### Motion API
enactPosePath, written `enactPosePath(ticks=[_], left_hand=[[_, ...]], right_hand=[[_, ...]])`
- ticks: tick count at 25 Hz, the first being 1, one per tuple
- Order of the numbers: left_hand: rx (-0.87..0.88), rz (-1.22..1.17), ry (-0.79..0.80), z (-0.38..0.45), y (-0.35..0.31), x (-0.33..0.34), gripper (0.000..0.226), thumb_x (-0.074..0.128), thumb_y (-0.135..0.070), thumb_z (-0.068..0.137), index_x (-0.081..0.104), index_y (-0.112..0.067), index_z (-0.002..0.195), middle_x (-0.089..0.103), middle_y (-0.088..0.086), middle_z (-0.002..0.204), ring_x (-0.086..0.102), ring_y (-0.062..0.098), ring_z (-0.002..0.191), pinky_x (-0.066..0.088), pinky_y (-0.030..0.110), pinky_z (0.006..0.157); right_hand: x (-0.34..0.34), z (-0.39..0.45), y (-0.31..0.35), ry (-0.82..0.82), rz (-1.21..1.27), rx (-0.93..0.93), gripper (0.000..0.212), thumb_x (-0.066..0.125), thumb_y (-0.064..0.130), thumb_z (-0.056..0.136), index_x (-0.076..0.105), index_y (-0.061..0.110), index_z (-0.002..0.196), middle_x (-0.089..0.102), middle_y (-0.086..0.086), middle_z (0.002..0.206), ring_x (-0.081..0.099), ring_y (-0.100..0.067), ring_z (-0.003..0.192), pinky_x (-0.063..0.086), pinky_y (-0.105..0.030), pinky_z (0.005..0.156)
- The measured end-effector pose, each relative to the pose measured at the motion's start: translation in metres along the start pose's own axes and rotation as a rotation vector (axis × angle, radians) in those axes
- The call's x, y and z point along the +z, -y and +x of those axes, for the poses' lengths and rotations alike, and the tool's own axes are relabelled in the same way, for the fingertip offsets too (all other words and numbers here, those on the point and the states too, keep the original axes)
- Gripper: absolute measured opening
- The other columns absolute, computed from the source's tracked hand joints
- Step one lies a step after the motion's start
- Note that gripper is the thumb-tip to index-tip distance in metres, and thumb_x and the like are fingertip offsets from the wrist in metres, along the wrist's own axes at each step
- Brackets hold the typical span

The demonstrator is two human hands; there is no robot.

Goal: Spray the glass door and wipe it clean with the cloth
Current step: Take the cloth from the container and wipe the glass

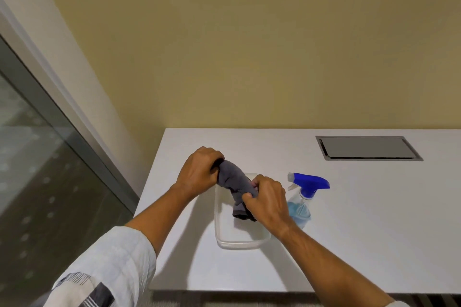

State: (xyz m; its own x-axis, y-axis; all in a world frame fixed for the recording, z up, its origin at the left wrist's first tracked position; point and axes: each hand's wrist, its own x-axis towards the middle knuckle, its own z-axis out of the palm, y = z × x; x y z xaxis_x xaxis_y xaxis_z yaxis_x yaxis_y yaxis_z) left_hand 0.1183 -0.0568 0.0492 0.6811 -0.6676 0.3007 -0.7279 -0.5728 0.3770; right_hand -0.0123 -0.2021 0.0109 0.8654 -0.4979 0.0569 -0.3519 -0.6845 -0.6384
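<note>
A dark grey cloth (235, 182) is twisted into a roll above a clear plastic tub (225, 242) on the white table. My left hand (199, 172) grips its far end and my right hand (265, 200) grips its near end, whose tail hangs down into the tub. A spray bottle (303, 197) with a blue trigger head and blue liquid stands just right of my right hand. The glass door (30, 182) with its grey frame fills the left side.
The white table (361, 219) runs to the right and ends at a front edge near the bottom. A grey rectangular cable hatch (366, 147) is set into its back right. A yellow wall rises behind the table.
</note>
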Motion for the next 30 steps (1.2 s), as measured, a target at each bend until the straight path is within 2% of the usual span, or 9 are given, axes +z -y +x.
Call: enactPosePath(ticks=[4, 8, 11, 13, 16, 19, 25, 27, 30], left_hand=[[0.126, 0.016, -0.042, 0.003, -0.015, -0.034, 0.036, 0.057, 0.005, 0.070, 0.067, -0.011, 0.101, 0.071, 0.004, 0.098, 0.059, 0.025, 0.094, 0.053, 0.035, 0.074], [0.256, 0.031, -0.080, 0.002, -0.032, -0.065, 0.046, 0.062, 0.013, 0.065, 0.065, -0.008, 0.106, 0.068, 0.006, 0.095, 0.059, 0.025, 0.090, 0.044, 0.026, 0.068], [0.386, 0.105, -0.091, 0.001, -0.046, -0.084, 0.047, 0.072, 0.013, 0.059, 0.065, -0.009, 0.100, 0.066, 0.005, 0.090, 0.058, 0.023, 0.082, 0.036, 0.016, 0.067], [0.476, 0.133, -0.091, 0.000, -0.056, -0.091, 0.037, 0.068, 0.008, 0.066, 0.064, -0.009, 0.099, 0.067, 0.006, 0.093, 0.057, 0.023, 0.081, 0.031, 0.012, 0.071], [0.647, 0.200, -0.098, 0.000, -0.070, -0.095, 0.023, 0.047, -0.005, 0.082, 0.066, -0.006, 0.095, 0.066, 0.010, 0.094, 0.055, 0.027, 0.079, 0.037, 0.021, 0.068], [0.742, 0.267, -0.144, 0.001, -0.074, -0.094, 0.018, 0.057, 0.002, 0.084, 0.067, -0.004, 0.097, 0.065, 0.014, 0.096, 0.057, 0.030, 0.084, 0.048, 0.032, 0.070], [0.633, 0.262, -0.254, -0.008, -0.076, -0.098, 0.031, 0.060, -0.018, 0.087, 0.059, -0.012, 0.117, 0.059, 0.013, 0.113, 0.057, 0.029, 0.099, 0.050, 0.032, 0.077], [0.577, 0.244, -0.273, -0.010, -0.075, -0.098, 0.036, 0.059, -0.025, 0.087, 0.051, -0.016, 0.121, 0.053, 0.012, 0.116, 0.057, 0.029, 0.099, 0.050, 0.031, 0.077], [0.542, 0.264, -0.271, -0.012, -0.075, -0.095, 0.040, 0.055, -0.031, 0.086, 0.048, -0.018, 0.123, 0.057, 0.013, 0.113, 0.058, 0.028, 0.096, 0.050, 0.031, 0.074]], right_hand=[[-0.020, -0.011, 0.011, 0.104, 0.080, -0.121, 0.016, 0.070, 0.024, 0.075, 0.064, 0.019, 0.089, 0.065, 0.004, 0.077, 0.058, -0.010, 0.066, 0.048, -0.015, 0.058], [-0.053, -0.007, 0.026, 0.216, 0.098, -0.257, 0.012, 0.070, 0.029, 0.078, 0.067, 0.022, 0.088, 0.068, 0.009, 0.077, 0.064, -0.009, 0.071, 0.059, -0.026, 0.067], [-0.078, 0.008, 0.040, 0.085, 0.097, -0.353, 0.016, 0.064, 0.027, 0.082, 0.066, 0.025, 0.097, 0.069, 0.011, 0.087, 0.065, -0.008, 0.082, 0.059, -0.033, 0.072], [-0.094, 0.018, 0.053, 0.016, 0.048, -0.441, 0.028, 0.062, 0.025, 0.084, 0.060, 0.029, 0.112, 0.066, 0.011, 0.099, 0.061, -0.007, 0.090, 0.057, -0.035, 0.074], [-0.112, 0.026, 0.065, 0.057, -0.053, -0.586, 0.051, 0.059, 0.017, 0.084, 0.047, 0.033, 0.131, 0.058, 0.007, 0.118, 0.053, -0.012, 0.107, 0.052, -0.035, 0.081], [-0.119, 0.030, 0.061, 0.053, -0.061, -0.669, 0.056, 0.063, 0.013, 0.083, 0.047, 0.030, 0.134, 0.057, 0.006, 0.121, 0.051, -0.013, 0.110, 0.051, -0.034, 0.086], [-0.122, 0.025, 0.049, -0.011, -0.126, -0.748, 0.060, 0.065, 0.019, 0.082, 0.045, 0.030, 0.138, 0.055, 0.003, 0.118, 0.047, -0.014, 0.107, 0.052, -0.035, 0.077], [-0.124, 0.024, 0.047, 0.012, -0.158, -0.779, 0.057, 0.066, 0.021, 0.083, 0.048, 0.029, 0.136, 0.053, 0.001, 0.124, 0.046, -0.017, 0.111, 0.052, -0.034, 0.079], [-0.126, 0.025, 0.044, 0.047, -0.190, -0.834, 0.045, 0.066, 0.024, 0.086, 0.055, 0.028, 0.129, 0.052, -0.001, 0.129, 0.047, -0.019, 0.115, 0.051, -0.034, 0.082]])
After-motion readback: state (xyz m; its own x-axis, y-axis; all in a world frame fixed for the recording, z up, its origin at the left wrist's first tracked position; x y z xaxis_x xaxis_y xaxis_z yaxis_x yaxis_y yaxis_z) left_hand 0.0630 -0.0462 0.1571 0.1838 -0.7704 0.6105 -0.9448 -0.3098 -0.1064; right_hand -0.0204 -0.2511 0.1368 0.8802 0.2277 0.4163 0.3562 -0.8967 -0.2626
